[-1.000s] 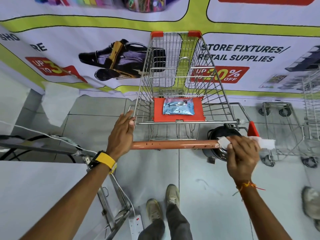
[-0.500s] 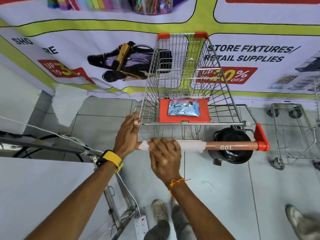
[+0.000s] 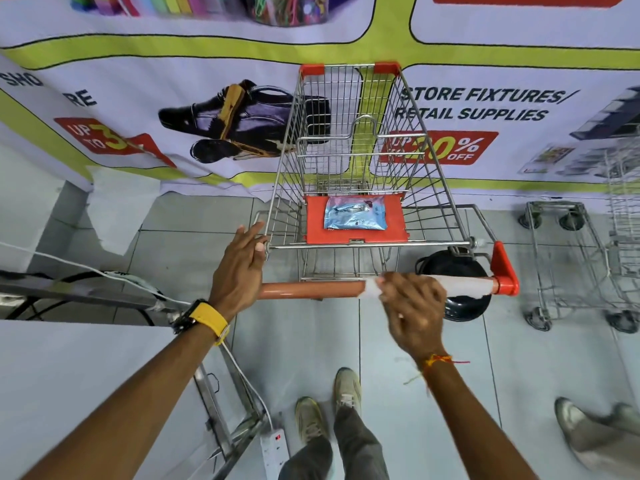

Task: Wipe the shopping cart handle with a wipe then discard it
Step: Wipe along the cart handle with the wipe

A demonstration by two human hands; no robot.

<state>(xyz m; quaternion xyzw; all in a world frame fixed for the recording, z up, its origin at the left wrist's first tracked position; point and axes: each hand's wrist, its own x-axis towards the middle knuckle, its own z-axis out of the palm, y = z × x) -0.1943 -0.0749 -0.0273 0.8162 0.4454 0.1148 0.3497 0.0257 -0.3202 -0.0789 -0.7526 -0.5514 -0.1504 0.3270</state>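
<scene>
A wire shopping cart (image 3: 356, 161) stands in front of me with an orange handle (image 3: 311, 289) across its near end. My right hand (image 3: 414, 310) presses a white wipe (image 3: 464, 285) around the right half of the handle; the wipe trails right toward the red end cap (image 3: 504, 275). My left hand (image 3: 240, 271) covers the left end of the handle, fingers reaching up to the cart's wire corner. A pale blue wipe packet (image 3: 355, 213) lies on the red child-seat flap.
A printed banner (image 3: 138, 98) hangs behind the cart. A second cart frame (image 3: 568, 258) stands at the right. A black round object (image 3: 460, 296) sits on the floor under the handle. A power strip (image 3: 275, 452) and cables lie left, and another person's shoe (image 3: 588, 431) is at the right.
My right hand slid the wipe from the handle's right end to the left beside my left hand, and has now come back to the right half. The left hand stayed put.
</scene>
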